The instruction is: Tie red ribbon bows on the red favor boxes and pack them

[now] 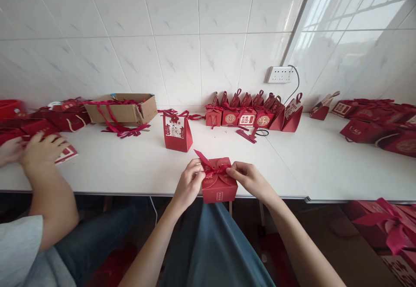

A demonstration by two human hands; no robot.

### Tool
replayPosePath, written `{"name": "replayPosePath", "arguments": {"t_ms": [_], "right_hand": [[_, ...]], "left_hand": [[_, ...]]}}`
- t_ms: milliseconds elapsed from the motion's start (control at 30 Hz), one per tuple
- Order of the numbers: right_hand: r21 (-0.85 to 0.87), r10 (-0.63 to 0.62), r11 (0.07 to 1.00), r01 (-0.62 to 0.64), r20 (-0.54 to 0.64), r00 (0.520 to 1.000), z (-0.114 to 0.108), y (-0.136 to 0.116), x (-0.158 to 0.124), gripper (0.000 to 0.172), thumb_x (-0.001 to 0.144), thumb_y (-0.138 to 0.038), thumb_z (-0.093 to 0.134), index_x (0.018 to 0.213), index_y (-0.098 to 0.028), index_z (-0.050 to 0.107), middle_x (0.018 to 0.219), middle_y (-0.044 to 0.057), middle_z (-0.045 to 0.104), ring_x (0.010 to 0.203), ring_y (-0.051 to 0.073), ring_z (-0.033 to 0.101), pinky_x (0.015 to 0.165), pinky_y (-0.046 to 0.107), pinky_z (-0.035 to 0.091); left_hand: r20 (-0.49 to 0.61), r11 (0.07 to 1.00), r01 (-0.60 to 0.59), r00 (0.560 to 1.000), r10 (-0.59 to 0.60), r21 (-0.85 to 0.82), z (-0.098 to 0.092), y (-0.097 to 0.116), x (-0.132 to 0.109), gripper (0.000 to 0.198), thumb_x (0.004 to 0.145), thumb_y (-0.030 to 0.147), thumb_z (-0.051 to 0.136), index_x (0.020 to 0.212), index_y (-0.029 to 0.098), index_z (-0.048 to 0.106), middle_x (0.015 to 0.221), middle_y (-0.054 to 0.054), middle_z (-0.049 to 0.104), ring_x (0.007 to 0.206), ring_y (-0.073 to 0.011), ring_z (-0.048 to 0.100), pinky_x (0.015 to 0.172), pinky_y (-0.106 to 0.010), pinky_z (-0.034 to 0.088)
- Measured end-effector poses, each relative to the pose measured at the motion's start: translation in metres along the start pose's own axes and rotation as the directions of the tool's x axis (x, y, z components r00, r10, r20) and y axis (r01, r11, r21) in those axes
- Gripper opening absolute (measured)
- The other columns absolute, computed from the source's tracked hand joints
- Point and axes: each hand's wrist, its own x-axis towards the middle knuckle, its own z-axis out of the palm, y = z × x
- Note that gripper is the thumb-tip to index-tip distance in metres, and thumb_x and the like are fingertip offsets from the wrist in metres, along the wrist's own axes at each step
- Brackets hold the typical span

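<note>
Pinching a crimson fabric ribbon on a red cardboard gift box, both hands in

Box: at the front edge of the long white tabletop, nearest the wearer, front face over the edge line. Can't tell if its base rests on the table. Top flaps folded in, curved edges, gold print. Ribbon crosses the top, gathered mid-lid, one tail sticking up to the left.

Left hand: thumb and fingers closed on the ribbon at the box's left side. Right hand: thumb and index closed on the ribbon at the right side, other fingers curled.

Just beyond the box: upright red wedge-shaped carton with a white printed panel. Behind, near the wall: row of red paper boxes with looped handles; loose dark-red strips and a thin black ring in front of it.

Left rear: open brown cardboard tray, ribbons spilling over its side. Far left: co-worker's hand over red packaging, blurred; finger state unclear. Right: pile of red boxes. On the tiled wall: white power strip.
</note>
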Motion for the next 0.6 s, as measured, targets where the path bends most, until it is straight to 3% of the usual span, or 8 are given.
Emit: {"name": "replayPosePath", "arguments": {"t_ms": [100,233,467,600], "right_hand": [[0.15,0.013,0.988,-0.022,0.06,0.998,-0.003,0.006,0.003,0.04,0.077,-0.053,0.056,0.059,-0.019,0.044,0.057,-0.004,0.041,0.055,0.011,0.035,0.053,0.025,0.029],[0.315,0.033,0.947,-0.057,0.079,0.996,-0.004,0.012,0.003,0.041,0.074,-0.053,0.061,0.059,-0.019,0.043,0.059,-0.004,0.044,0.059,0.011,0.038,0.059,0.025,0.033],[0.154,0.056,0.987,-0.053,-0.016,0.998,-0.001,0.01,-0.005,0.048,0.076,-0.065,0.053,0.063,-0.019,0.043,0.061,-0.004,0.04,0.06,0.012,0.035,0.058,0.026,0.029],[0.102,0.076,0.992,-0.07,-0.056,0.996,0.003,0.013,-0.005,0.05,0.075,-0.067,0.052,0.063,-0.02,0.041,0.058,-0.005,0.036,0.057,0.011,0.03,0.054,0.026,0.024]], "left_hand": [[0.022,0.999,0.036,0.999,-0.035,-0.025,-0.004,-0.004,0.002,0.026,0.076,0.019,0.039,0.054,0.02,0.025,0.072,0.0,0.038,0.061,-0.0125,0.042,0.057,-0.026,0.035],[0.022,0.999,0.036,0.999,-0.036,-0.026,-0.005,-0.007,0.0,0.027,0.075,0.018,0.038,0.053,0.02,0.023,0.076,-0.001,0.041,0.062,-0.012,0.041,0.055,-0.027,0.033],[0.005,0.989,0.004,1.0,-0.004,0.146,-0.003,0.006,-0.006,0.021,0.082,0.037,0.05,0.07,0.02,0.048,0.082,-0.001,0.04,0.073,-0.0151,0.048,0.061,-0.025,0.042],[-0.07,0.991,0.048,0.997,-0.039,0.121,0.001,0.007,-0.009,0.023,0.082,0.039,0.051,0.07,0.019,0.05,0.082,-0.002,0.042,0.076,-0.0156,0.051,0.062,-0.025,0.045]]}}
